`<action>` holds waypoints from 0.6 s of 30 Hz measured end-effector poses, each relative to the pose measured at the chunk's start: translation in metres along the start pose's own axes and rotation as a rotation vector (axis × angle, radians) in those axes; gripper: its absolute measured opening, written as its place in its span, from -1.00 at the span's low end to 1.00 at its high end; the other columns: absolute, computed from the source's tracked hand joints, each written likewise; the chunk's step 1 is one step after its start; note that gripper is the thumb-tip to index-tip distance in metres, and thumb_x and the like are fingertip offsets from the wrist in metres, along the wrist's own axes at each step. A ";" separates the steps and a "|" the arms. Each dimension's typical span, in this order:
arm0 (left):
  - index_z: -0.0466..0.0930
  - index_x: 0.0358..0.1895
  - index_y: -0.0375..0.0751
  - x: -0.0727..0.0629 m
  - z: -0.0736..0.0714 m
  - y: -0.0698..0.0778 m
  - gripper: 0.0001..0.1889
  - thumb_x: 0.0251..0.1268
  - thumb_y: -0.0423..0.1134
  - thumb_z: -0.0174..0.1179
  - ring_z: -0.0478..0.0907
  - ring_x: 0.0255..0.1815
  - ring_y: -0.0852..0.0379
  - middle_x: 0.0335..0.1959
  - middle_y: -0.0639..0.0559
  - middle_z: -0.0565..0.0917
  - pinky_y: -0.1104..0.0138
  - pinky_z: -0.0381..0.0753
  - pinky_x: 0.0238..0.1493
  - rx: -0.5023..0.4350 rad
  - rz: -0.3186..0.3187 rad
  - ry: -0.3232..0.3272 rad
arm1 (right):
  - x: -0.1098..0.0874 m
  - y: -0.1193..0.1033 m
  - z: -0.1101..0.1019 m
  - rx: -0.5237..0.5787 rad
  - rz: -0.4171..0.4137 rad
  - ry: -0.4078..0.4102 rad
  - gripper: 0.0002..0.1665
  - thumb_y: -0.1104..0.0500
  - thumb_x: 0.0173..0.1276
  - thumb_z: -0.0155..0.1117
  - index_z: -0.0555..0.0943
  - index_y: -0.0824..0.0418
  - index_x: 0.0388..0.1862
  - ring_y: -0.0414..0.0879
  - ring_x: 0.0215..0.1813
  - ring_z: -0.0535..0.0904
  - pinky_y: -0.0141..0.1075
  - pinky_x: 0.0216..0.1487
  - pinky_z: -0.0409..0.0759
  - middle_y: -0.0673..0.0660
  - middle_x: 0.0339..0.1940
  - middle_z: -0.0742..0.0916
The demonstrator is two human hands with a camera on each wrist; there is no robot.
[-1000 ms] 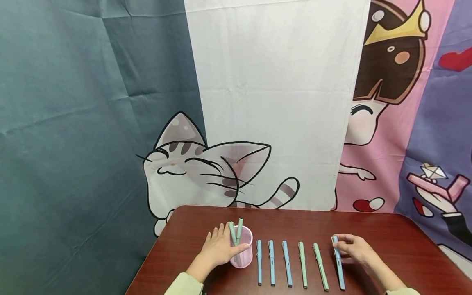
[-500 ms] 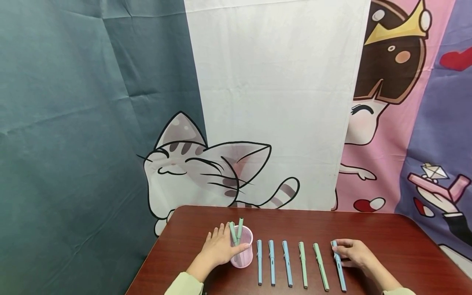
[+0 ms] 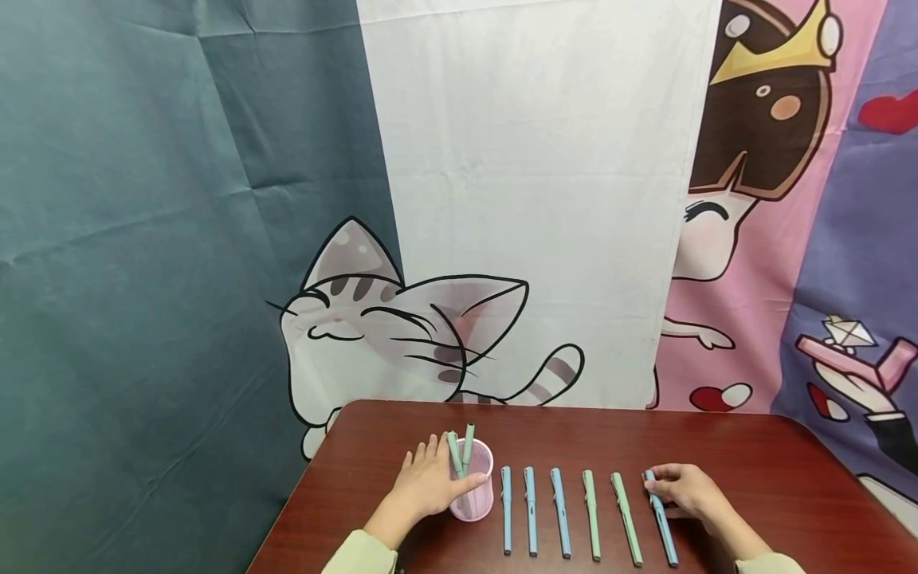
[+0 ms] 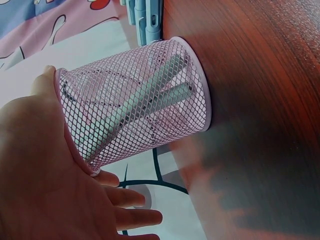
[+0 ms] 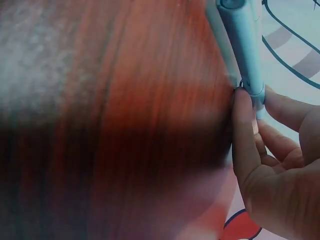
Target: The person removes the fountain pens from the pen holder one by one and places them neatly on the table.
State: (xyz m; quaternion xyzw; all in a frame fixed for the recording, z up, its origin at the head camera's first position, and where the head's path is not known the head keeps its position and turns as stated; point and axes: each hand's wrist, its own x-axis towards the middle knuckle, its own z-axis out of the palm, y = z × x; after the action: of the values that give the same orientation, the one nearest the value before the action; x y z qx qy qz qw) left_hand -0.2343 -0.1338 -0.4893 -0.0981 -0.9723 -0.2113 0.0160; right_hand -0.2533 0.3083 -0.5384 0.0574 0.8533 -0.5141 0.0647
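A pink mesh pen cup (image 3: 476, 486) stands upright on the table with two green pens (image 3: 468, 446) leaning inside it. My left hand (image 3: 425, 482) rests against the cup, its fingers straight and the thumb laid across the front; in the left wrist view the palm (image 4: 45, 165) is at the rim. At the row's right end, my right hand (image 3: 690, 490) pinches a blue pen (image 3: 662, 522) near its upper end, with the pen lying on or just over the table. In the right wrist view, thumb and fingers close round that blue pen (image 5: 245, 50).
Between the cup and my right hand lie three blue pens (image 3: 531, 510) and two green pens (image 3: 592, 514), side by side with small gaps. The red-brown table (image 3: 760, 446) ends at the back before a printed cloth backdrop (image 3: 545, 199).
My right hand has come slightly nearer, drawing the blue pen a little down and tilting it more. The left hand keeps its place at the cup.
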 end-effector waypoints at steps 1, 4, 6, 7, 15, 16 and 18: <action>0.17 0.54 -0.40 0.000 0.000 0.000 0.19 0.14 0.59 0.07 0.18 0.51 -0.47 0.50 -0.43 0.26 -0.31 0.06 0.46 -0.002 0.000 -0.001 | 0.000 -0.001 0.000 -0.008 0.001 0.003 -0.53 0.27 0.33 0.41 0.56 0.58 0.08 -0.06 -0.33 0.65 -0.07 -0.29 0.75 0.12 -0.33 0.71; 0.17 0.53 -0.41 -0.001 -0.001 0.001 0.18 0.15 0.57 0.08 0.18 0.51 -0.47 0.50 -0.44 0.26 -0.32 0.06 0.46 -0.006 0.002 -0.003 | 0.002 -0.003 0.002 -0.037 0.005 0.009 -0.59 0.29 0.33 0.40 0.58 0.57 0.04 -0.08 -0.34 0.64 -0.10 -0.30 0.75 0.10 -0.37 0.71; 0.17 0.53 -0.41 -0.001 -0.002 0.002 0.18 0.15 0.57 0.08 0.17 0.51 -0.47 0.50 -0.44 0.25 -0.32 0.06 0.46 -0.007 0.004 -0.005 | 0.002 -0.003 0.002 -0.053 0.005 0.009 -0.60 0.30 0.33 0.39 0.59 0.57 0.03 -0.08 -0.34 0.63 -0.10 -0.31 0.75 0.10 -0.38 0.71; 0.17 0.53 -0.41 -0.001 -0.002 0.002 0.18 0.15 0.57 0.08 0.17 0.51 -0.48 0.50 -0.45 0.25 -0.32 0.06 0.46 -0.005 0.006 -0.003 | 0.002 -0.004 0.002 -0.061 0.006 0.008 -0.60 0.30 0.33 0.39 0.58 0.57 0.03 -0.08 -0.34 0.63 -0.11 -0.30 0.75 0.09 -0.38 0.71; 0.16 0.53 -0.41 0.000 -0.001 0.000 0.18 0.16 0.57 0.07 0.17 0.51 -0.47 0.51 -0.44 0.25 -0.33 0.06 0.45 0.006 0.012 0.004 | 0.002 -0.007 0.000 -0.074 0.011 -0.007 -0.62 0.32 0.34 0.36 0.56 0.58 0.02 -0.06 -0.33 0.62 -0.11 -0.29 0.74 0.09 -0.38 0.69; 0.16 0.54 -0.41 0.000 0.000 0.000 0.18 0.15 0.58 0.07 0.17 0.51 -0.48 0.51 -0.44 0.25 -0.33 0.05 0.45 0.004 0.012 0.003 | 0.001 -0.008 0.000 -0.073 0.012 -0.008 -0.62 0.32 0.34 0.36 0.56 0.58 0.02 -0.06 -0.33 0.62 -0.11 -0.30 0.74 0.08 -0.38 0.69; 0.16 0.54 -0.41 0.000 0.000 0.000 0.19 0.15 0.58 0.07 0.16 0.51 -0.47 0.51 -0.44 0.25 -0.33 0.05 0.45 0.003 0.012 0.003 | 0.001 -0.007 0.000 -0.076 0.012 -0.009 -0.62 0.33 0.34 0.36 0.55 0.58 0.02 -0.06 -0.34 0.62 -0.11 -0.30 0.75 0.09 -0.39 0.69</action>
State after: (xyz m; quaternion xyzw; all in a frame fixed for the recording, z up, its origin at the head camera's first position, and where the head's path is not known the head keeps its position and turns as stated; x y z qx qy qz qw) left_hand -0.2347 -0.1340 -0.4892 -0.1036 -0.9720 -0.2101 0.0186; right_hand -0.2555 0.3051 -0.5320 0.0578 0.8715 -0.4814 0.0738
